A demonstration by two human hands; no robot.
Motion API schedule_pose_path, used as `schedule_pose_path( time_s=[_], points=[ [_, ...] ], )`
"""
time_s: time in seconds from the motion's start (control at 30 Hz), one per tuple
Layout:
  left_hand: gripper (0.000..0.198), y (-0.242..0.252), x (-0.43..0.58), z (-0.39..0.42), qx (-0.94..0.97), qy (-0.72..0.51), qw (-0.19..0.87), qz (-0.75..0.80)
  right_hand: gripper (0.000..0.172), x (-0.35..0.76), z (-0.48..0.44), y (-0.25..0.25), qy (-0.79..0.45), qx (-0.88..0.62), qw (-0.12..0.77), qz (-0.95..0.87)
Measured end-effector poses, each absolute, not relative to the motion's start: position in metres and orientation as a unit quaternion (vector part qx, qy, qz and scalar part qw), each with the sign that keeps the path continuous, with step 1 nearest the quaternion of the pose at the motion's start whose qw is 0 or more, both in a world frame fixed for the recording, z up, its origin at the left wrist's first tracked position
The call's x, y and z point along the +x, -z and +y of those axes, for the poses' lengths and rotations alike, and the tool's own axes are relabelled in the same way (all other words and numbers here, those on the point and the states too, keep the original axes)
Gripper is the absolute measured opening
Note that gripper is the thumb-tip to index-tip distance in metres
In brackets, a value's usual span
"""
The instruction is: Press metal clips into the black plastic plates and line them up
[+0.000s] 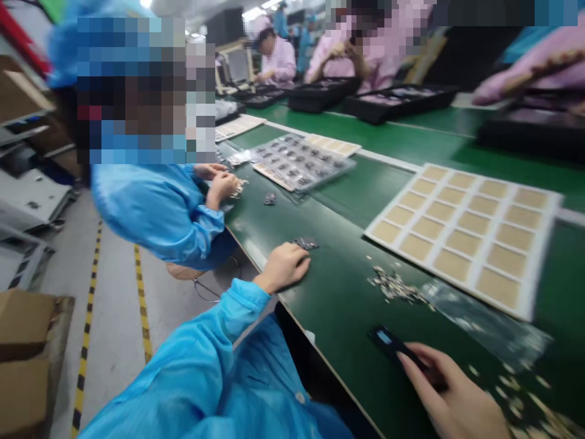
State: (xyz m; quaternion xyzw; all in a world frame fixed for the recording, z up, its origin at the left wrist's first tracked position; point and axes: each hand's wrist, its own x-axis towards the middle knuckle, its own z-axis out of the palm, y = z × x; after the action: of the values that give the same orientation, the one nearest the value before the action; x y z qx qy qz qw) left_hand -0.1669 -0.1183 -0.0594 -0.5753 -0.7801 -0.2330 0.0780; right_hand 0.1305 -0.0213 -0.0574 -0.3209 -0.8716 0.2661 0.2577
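The right hand point(457, 399) is at the bottom right of the frame. Its grip is closed on one end of a thin black tool point(389, 341), with the fingers pinched around it. The other end, which has a small blue patch, points up and left over the green desk point(338, 305). The tool looks light and stiff, so I think a soft pinch near the back end is enough. It looks smooth too, so it could slip if the pinch is loose. The left hand point(283, 266) lies curled on the desk near the middle of the frame. Its fingertips are just beside some dark bits point(305, 243). I cannot tell if its grip has hold of anything. Those bits look tiny, thin and very light. I think they would slide or jump away at a hard poke, so it is best to pick them up one at a time by their edges. A pile point(395, 286) of pale little pieces lies between the two hands. Right of the pile is a clear bag point(489, 326), which looks soft and crinkly. Above it is a flat sheet point(466, 235) of tan squares. At the upper left, a person in blue point(159, 207) works at the same desk with both hands close together.
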Motion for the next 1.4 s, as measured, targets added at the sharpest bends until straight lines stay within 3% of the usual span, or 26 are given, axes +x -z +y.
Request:
schedule_pose_path(
  time_s=[0.2,0.4,0.63,0.83,0.93,1.0,1.13,1.2,1.3,1.33,1.4],
  points=[
    [0.023,0.067,-0.174,-0.113,-0.577,0.272,0.086,-0.766,0.035,0.12,-0.027,0.053,-0.123,-0.282,0.304,-0.902],
    [0.022,0.049,-0.153,-0.1,-0.639,0.267,0.089,-0.716,0.031,0.12,-0.028,0.053,-0.084,-0.274,0.282,-0.916],
    [0.026,0.006,-0.09,-0.056,-0.796,0.085,0.034,-0.599,0.024,0.123,-0.027,0.052,-0.104,-0.278,0.279,-0.913],
    [0.023,0.001,-0.087,-0.102,-0.765,0.257,0.043,-0.59,0.013,0.128,-0.028,0.05,-0.101,-0.295,0.251,-0.917],
    [0.022,0.007,-0.092,-0.154,-0.732,0.323,-0.081,-0.594,0.014,0.13,-0.03,0.049,-0.1,-0.307,0.226,-0.919],
    [0.028,0.015,-0.092,-0.19,-0.701,0.302,-0.201,-0.614,0.015,0.13,-0.031,0.049,-0.1,-0.311,0.213,-0.921],
    [0.02,0.04,-0.08,-0.253,-0.559,0.06,-0.511,-0.65,0.016,0.127,-0.028,0.047,-0.114,-0.313,0.213,-0.918],
    [0.02,0.053,-0.07,-0.278,-0.521,0.003,-0.54,-0.66,0.017,0.129,-0.029,0.041,-0.138,-0.313,0.249,-0.906],
    [0.03,0.073,-0.06,-0.311,-0.497,0.023,-0.501,-0.709,0.02,0.145,-0.046,0.022,-0.234,-0.3,0.315,-0.87],
    [0.035,0.081,-0.057,-0.32,-0.489,0.035,-0.486,-0.724,0.021,0.156,-0.058,0.016,-0.29,-0.279,0.312,-0.86],
    [0.045,0.099,-0.055,-0.335,-0.476,0.042,-0.453,-0.753,0.032,0.184,-0.087,0.011,-0.439,-0.204,0.21,-0.849]
  ],
)
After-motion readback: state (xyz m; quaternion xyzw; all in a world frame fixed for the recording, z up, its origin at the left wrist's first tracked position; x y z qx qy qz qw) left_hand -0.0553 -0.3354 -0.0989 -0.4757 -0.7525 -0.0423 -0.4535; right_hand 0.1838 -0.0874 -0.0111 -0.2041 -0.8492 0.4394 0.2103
